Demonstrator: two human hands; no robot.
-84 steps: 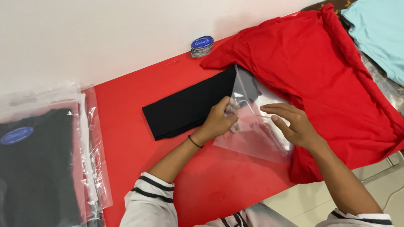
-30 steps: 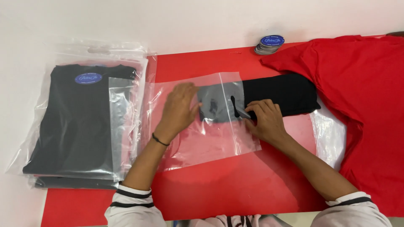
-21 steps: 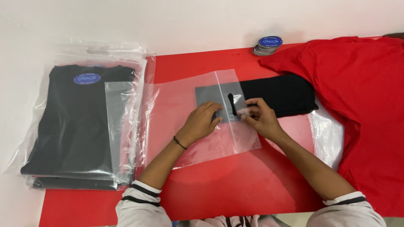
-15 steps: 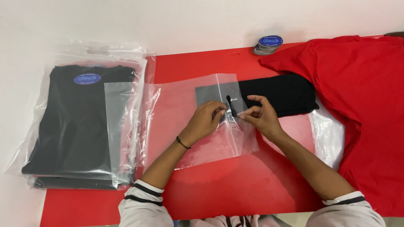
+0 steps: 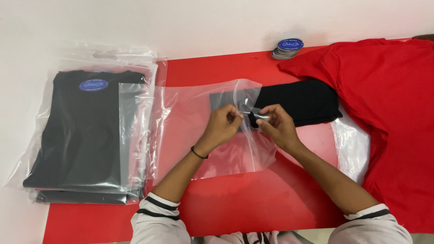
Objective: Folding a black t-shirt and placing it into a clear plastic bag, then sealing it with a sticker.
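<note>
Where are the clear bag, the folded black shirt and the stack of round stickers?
Clear bag (image 5: 194,113): head view, on its flat middle left of the hands.
Black shirt (image 5: 303,101): head view, on the folded cloth outside the bag.
Stickers (image 5: 289,47): head view, on the blue top sticker.

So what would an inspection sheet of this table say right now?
Surface: red mat on a white tabletop.
Job's things: clear plastic bag, mouth pinched up; folded black garment lying at that mouth.
Clutter: stack of bagged black shirts at left; pile of round blue stickers; red shirt at right, an empty clear bag beside it.
Grippers: left hand and right hand both pinch the bag's opening.
Cables: nothing seen.
Surroundings: nothing seen.
</note>
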